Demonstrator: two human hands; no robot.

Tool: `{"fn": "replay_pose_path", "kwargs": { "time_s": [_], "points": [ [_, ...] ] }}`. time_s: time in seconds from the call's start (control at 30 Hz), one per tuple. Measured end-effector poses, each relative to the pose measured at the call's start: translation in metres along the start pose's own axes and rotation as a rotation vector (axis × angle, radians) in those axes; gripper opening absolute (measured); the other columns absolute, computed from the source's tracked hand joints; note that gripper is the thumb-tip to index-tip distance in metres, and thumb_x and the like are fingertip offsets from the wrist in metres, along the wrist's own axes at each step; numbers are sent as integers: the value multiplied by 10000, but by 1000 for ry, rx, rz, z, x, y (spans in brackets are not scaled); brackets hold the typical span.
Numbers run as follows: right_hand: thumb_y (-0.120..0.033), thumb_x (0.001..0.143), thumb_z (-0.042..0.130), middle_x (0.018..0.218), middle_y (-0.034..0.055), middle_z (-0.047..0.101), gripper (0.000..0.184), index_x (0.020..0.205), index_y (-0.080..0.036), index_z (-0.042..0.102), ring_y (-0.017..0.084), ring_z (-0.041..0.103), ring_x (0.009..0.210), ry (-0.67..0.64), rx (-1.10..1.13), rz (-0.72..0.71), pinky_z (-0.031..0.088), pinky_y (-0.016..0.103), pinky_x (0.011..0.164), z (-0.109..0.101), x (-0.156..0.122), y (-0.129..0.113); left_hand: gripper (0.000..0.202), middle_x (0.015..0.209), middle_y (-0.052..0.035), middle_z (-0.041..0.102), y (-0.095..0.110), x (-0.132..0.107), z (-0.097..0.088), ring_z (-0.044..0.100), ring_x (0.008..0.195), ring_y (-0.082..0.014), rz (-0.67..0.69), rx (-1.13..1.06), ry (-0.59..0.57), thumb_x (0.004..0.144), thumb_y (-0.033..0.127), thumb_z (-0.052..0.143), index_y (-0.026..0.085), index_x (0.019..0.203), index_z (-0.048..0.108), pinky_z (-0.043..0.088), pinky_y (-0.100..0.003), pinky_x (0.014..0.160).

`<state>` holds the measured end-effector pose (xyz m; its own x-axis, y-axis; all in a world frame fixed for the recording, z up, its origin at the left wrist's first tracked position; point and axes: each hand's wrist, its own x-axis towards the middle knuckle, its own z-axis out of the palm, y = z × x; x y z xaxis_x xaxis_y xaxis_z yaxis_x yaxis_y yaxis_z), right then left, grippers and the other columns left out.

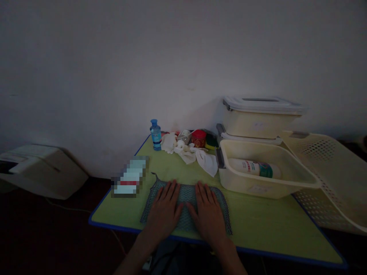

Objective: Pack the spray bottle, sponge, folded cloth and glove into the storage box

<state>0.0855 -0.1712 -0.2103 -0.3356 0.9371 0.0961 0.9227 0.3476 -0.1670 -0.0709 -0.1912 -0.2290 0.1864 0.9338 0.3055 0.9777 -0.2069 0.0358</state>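
Note:
A grey-blue cloth [185, 219] with a dark striped border and a small hanging loop at its far left corner lies spread near the front edge of the table. My left hand [164, 210] rests flat on its left half, fingers stretched forward. On the right half, my right hand [208, 212] lies flat too, palm down. The two thumbs point toward each other with a narrow strip of cloth between them. Neither hand grips anything. Parts of the cloth are hidden under the palms.
The yellow-green table [258, 225] has a blue edge. A blurred-out flat item [129, 177] lies left; a blue bottle [156, 135], crumpled white tissues [186, 152] and a red container [198, 138] stand behind. Right are an open bin [266, 191], lidded box [255, 122] and tilted basket [338, 168].

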Motion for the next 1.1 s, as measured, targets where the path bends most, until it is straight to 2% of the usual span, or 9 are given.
{"fn": "replay_pose_path", "kwargs": {
  "time_s": [0.2, 0.57, 0.9, 1.1],
  "points": [
    [-502, 871, 311, 1436, 101, 280, 642, 1371, -99, 314, 272, 251, 1320, 16, -33, 18, 219, 436, 1073, 0, -3, 18, 561, 1433, -89, 309, -11, -5, 0, 286, 1315, -237, -7, -10, -28, 885, 424, 338, 140, 1368, 302, 313, -407, 1042],
    [-496, 865, 337, 1438, 91, 276, 636, 1371, -112, 316, 295, 242, 1319, 7, -37, -13, 229, 476, 1060, 1, -4, 23, 589, 1452, -56, 276, -19, -11, -1, 186, 1337, -328, -68, 9, -12, 866, 504, 354, 209, 1373, 309, 304, -494, 1030],
    [-517, 858, 344, 1443, 78, 265, 647, 1378, -135, 301, 310, 216, 1326, -18, -28, -39, 237, 489, 1055, -1, -3, 28, 592, 1460, -45, 258, -22, -8, -1, 170, 1344, -316, -47, -3, -31, 865, 505, 356, 222, 1380, 287, 291, -487, 1040],
    [-555, 847, 341, 1447, 62, 266, 655, 1374, -167, 318, 326, 183, 1331, -25, -32, -42, 220, 490, 1058, -5, -5, 38, 579, 1454, -53, 272, -28, 4, -1, 136, 1355, -295, -2, -26, -72, 868, 502, 357, 221, 1372, 305, 272, -463, 1053]
  ]
}}
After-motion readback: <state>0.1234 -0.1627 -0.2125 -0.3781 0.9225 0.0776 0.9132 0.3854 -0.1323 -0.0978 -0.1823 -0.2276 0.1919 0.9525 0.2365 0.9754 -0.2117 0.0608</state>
